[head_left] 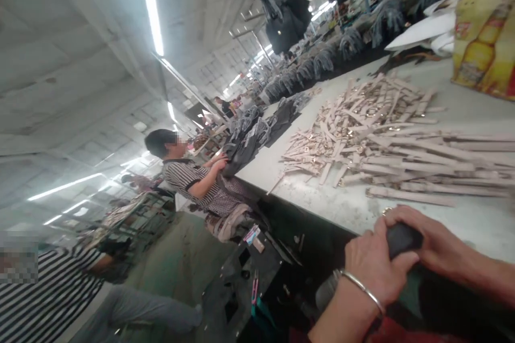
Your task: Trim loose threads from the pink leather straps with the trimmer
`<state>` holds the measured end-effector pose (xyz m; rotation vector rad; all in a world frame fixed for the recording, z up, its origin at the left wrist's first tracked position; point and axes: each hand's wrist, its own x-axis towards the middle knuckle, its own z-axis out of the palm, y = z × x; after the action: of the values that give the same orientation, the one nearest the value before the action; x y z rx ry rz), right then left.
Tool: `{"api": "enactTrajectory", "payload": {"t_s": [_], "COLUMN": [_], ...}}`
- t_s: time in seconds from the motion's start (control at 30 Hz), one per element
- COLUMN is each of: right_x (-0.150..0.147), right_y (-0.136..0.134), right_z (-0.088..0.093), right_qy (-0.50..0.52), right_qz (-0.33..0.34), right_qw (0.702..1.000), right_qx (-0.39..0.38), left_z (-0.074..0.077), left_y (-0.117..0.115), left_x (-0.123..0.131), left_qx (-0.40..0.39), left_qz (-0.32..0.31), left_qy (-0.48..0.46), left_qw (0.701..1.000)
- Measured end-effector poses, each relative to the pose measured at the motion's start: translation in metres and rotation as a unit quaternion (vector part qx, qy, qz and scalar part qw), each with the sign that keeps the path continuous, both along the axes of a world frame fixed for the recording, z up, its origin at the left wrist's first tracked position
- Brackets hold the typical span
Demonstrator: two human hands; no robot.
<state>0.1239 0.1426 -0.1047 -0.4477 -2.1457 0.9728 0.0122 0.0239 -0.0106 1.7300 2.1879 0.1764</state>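
At the lower right, my left hand (368, 262), with a silver bangle at the wrist, is closed around a dark, rounded object (403, 239). My right hand (426, 236) comes in from the right edge and curls over the same object from the other side. The object's kind cannot be made out, as fingers cover much of it. A small gold-coloured ring or buckle shows at the right fingertips. Just beyond the hands, a large heap of pale pink straps (362, 134) with gold buckles lies on the white table (314, 198).
A yellow carton (485, 45) with a bottle picture stands at the far right. Dark bundles (241, 144) lie along the table, where a co-worker (197, 182) handles them. Below is a black machine top (237, 284) with pink-handled snips (255, 286). Another person (48, 284) sits at left.
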Motion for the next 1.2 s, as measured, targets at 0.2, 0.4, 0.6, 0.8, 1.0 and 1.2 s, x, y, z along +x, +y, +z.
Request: {"api": "enactTrajectory", "payload": {"t_s": [0.2, 0.4, 0.6, 0.8, 1.0, 1.2], "right_x": [0.009, 0.032, 0.034, 0.031, 0.03, 0.028], "right_y": [0.003, -0.001, 0.0, 0.001, 0.005, 0.009], "right_z": [0.02, 0.022, 0.022, 0.022, 0.021, 0.024], "right_qy": [-0.004, -0.173, -0.273, -0.288, -0.291, -0.319], "right_qz": [-0.002, -0.11, -0.135, -0.144, -0.146, -0.152], "right_qw": [0.999, 0.979, 0.952, 0.947, 0.945, 0.933], "right_qx": [0.04, -0.009, 0.011, -0.002, -0.032, -0.067], "left_z": [-0.002, 0.002, 0.01, 0.02, 0.018, 0.01], "left_y": [0.012, 0.022, 0.026, 0.023, 0.027, 0.044], "left_x": [-0.011, -0.023, -0.039, -0.046, -0.031, -0.021], "left_qx": [-0.037, -0.055, -0.088, -0.095, -0.113, -0.111], "left_qz": [-0.006, -0.009, 0.026, 0.046, -0.007, -0.016], "left_qy": [0.059, 0.036, 0.041, 0.069, 0.135, 0.185], "left_qw": [0.998, 0.998, 0.995, 0.992, 0.984, 0.976]}}
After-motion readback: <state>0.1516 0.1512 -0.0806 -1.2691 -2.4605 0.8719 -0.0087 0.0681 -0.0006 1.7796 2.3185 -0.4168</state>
